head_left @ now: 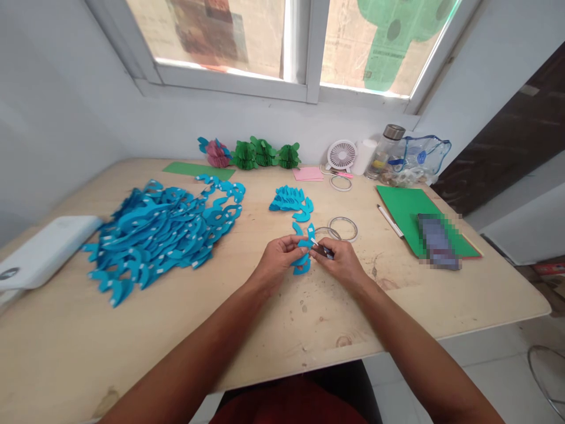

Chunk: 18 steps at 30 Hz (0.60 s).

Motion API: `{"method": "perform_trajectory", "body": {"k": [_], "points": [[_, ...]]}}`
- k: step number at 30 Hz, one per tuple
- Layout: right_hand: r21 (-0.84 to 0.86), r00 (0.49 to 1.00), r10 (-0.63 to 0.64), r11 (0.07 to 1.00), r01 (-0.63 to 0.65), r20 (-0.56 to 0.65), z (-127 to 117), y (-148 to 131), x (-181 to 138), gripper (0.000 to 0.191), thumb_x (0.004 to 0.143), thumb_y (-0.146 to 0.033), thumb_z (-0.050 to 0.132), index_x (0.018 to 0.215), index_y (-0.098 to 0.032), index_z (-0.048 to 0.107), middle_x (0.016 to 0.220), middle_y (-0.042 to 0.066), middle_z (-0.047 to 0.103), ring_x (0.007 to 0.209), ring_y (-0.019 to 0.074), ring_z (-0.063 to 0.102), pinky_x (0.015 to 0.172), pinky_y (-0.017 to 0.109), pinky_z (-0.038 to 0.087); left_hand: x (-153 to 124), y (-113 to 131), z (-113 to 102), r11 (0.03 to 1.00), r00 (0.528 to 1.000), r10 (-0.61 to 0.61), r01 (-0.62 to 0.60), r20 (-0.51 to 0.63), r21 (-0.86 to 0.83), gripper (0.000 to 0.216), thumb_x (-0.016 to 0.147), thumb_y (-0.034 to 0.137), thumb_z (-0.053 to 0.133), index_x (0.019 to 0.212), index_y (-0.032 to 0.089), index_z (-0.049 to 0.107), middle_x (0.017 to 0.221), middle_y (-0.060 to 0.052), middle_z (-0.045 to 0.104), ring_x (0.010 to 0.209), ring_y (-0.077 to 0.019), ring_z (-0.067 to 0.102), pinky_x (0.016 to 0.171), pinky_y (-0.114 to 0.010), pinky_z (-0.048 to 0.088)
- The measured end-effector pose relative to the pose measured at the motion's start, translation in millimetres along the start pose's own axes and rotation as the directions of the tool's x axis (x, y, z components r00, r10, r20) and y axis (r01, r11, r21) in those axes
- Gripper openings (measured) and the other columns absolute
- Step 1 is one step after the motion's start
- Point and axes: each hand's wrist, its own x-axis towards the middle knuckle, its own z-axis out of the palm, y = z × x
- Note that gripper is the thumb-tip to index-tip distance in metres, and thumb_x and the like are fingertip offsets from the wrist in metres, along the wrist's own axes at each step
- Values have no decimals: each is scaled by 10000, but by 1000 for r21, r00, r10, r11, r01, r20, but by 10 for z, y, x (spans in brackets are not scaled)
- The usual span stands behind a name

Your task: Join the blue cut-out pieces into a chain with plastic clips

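Note:
My left hand (pixel 282 256) pinches a curved blue paper cutout (pixel 302 266) above the table, close in front of me. Held in my right hand (pixel 338 259) is a small dark tool (pixel 322 251), its pale tip at the upper edge of the paper; its exact kind cannot be made out. White squares dot the blue paper. Just beyond my hands lie a folded blue paper stack (pixel 289 199) and loose curved pieces. To the right of the paper, two rolls of narrow tape (pixel 343 229) lie flat, one partly behind my right hand.
A large heap of blue cutouts (pixel 163 227) covers the left, beside a white power bank (pixel 46 250). Green paper ornaments (pixel 263 153), a small fan (pixel 342 155) and a bottle (pixel 386 152) line the wall. Right are green sheets (pixel 404 215), a marker (pixel 390 221) and a blurred phone (pixel 438 241).

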Motion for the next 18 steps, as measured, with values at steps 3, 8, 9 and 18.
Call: {"method": "perform_trajectory", "body": {"k": [3,8,9,18], "points": [[6,1000,5,1000,-5,-4,0,-1,-1,327,809,-439,553,619,-174,533,551,-29,441,518,93,380,498,220,281,-5,4,8,1000,1000,8,-8,-15,1,430,491,306,799,860,117,684,717,-65,670,549,-120,532,481,-238,420],[54,1000,12,998,-12,-4,-6,11,-5,331,810,-442,546,612,-179,514,554,-33,408,521,95,366,497,225,276,-10,14,9,1000,999,30,-30,-41,-4,389,501,281,789,839,124,677,670,-40,658,546,-121,543,493,-242,425],[64,1000,18,998,-18,-4,-9,16,-4,323,806,-435,552,614,-179,513,555,-33,406,523,96,364,497,226,274,-9,17,6,999,998,34,-35,-46,-5,383,506,278,785,838,124,673,658,-35,654,536,-117,540,495,-242,425],[185,996,93,978,-94,16,11,51,13,260,788,-409,572,689,-170,594,601,-13,482,557,109,394,520,236,300,-61,32,61,991,992,97,-89,-83,96,352,545,297,744,839,119,670,684,-41,657,564,-130,559,497,-241,461]]}}
